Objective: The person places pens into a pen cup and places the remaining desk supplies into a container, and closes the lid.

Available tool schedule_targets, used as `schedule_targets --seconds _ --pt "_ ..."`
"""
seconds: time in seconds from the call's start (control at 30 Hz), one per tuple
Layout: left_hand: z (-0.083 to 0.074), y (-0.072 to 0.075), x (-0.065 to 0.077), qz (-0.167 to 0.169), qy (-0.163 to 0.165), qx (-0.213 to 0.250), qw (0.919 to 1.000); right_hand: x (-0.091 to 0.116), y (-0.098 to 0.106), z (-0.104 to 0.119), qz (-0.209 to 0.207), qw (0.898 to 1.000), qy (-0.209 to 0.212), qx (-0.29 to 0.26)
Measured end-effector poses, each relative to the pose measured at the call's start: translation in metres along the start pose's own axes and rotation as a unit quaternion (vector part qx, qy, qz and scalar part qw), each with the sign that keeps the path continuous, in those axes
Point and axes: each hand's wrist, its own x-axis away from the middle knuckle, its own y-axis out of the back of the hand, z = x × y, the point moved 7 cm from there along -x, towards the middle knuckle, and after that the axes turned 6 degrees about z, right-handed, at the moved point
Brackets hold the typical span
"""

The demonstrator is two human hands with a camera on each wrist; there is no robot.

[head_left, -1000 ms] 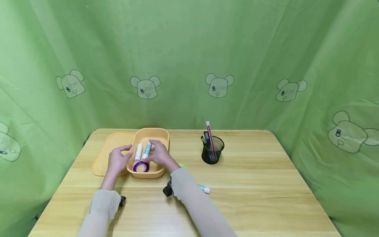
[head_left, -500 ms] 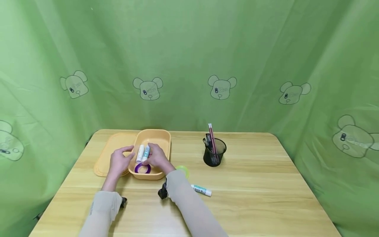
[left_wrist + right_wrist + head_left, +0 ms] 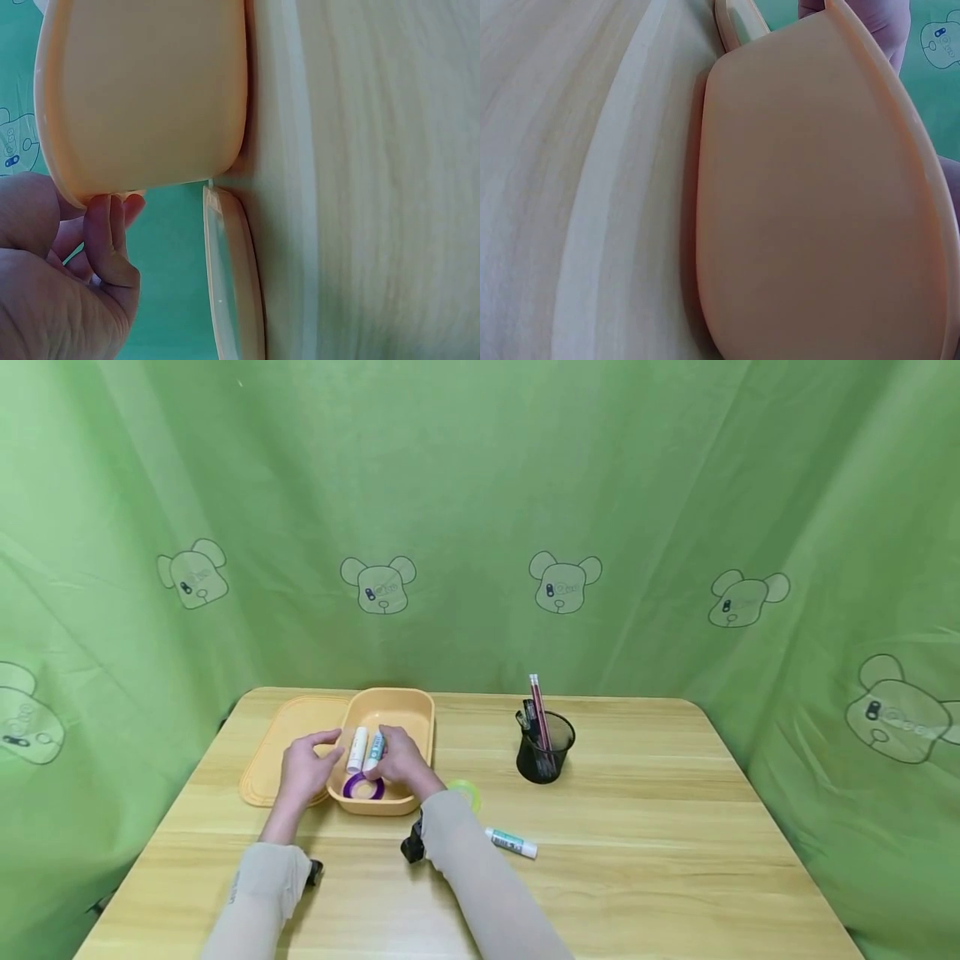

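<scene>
My right hand (image 3: 403,758) reaches into the orange box (image 3: 381,807) and pinches a blue-and-white glue stick (image 3: 377,747). Close on its left lies a white glue stick (image 3: 357,750). Nearer the box's front is a purple tape roll (image 3: 349,787), partly behind the right hand. At the box's left side, my left hand (image 3: 303,768) holds the rim, with thumb and fingers about its edge in the left wrist view. The right wrist view shows mostly the box's outer wall (image 3: 817,187); the glue sticks are hidden there.
An orange lid (image 3: 270,764) lies flat left of the box. Right of the box are a yellow-green tape roll (image 3: 471,792) and another glue stick (image 3: 512,843). Farther back stands a black mesh pen holder (image 3: 542,764) with pencils and pens.
The blue-and-white glue stick has come down beside the white one, my right hand still pinching it. The right forearm shifted left, uncovering more of the yellow-green tape roll and the table's glue stick.
</scene>
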Motion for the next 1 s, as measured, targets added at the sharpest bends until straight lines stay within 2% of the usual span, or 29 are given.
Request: schedule_targets --seconds 0.33,0.57,0.77,0.9,1.0 --pt "-0.001 -0.0002 -0.0015 -0.002 -0.008 -0.009 0.9999 0.0004 0.0025 0.0012 -0.004 1.0 0.014 0.023" --pt "-0.0025 -0.001 -0.0002 -0.002 -0.011 -0.005 0.9999 0.0013 0.0028 0.0 0.007 1.0 0.003 0.018" --pt "-0.0044 0.0003 0.0003 -0.007 -0.015 -0.01 0.9998 0.0024 0.0045 0.0025 0.004 1.0 0.012 0.004" --pt "-0.004 0.0004 0.0003 -0.002 -0.011 -0.012 0.9999 0.0026 0.006 0.0046 -0.005 0.999 0.031 -0.009" --pt "-0.0025 0.001 0.0005 0.005 -0.006 -0.011 0.9999 0.0037 0.0086 0.0083 -0.02 0.997 0.066 -0.03"
